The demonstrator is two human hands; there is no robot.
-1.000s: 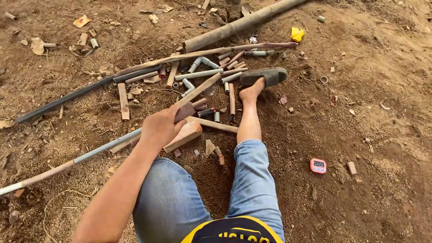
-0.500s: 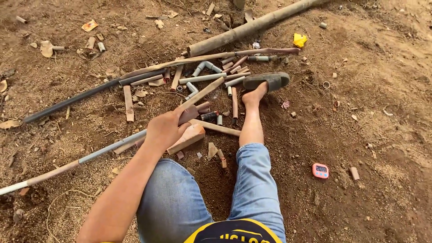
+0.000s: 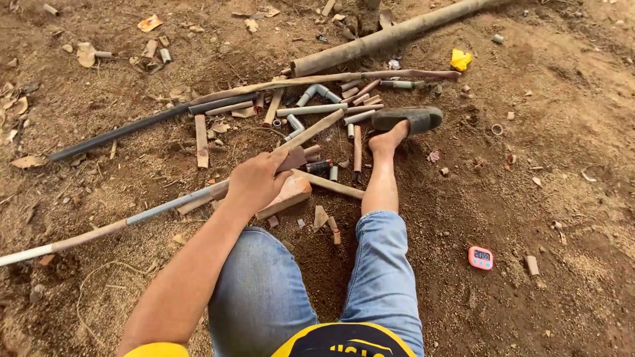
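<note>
Bare brown dirt ground, outdoors, even daylight. Dry leaves and scattered debris. Long thick pipe lies at the far edge.

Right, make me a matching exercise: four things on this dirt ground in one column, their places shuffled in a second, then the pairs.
Things:
1. Pink digital timer
2. Yellow crumpled scrap
3. Dark sandal
4. Long thin pipe

Places:
A. On the outstretched foot, beside the pipe offcuts
B. Running to the left edge from under the left hand
C. Alone on the soil, right of the knee
D. Far side, near the thick pipe's middle

Pairs: 1-C, 2-D, 3-A, 4-B
</note>
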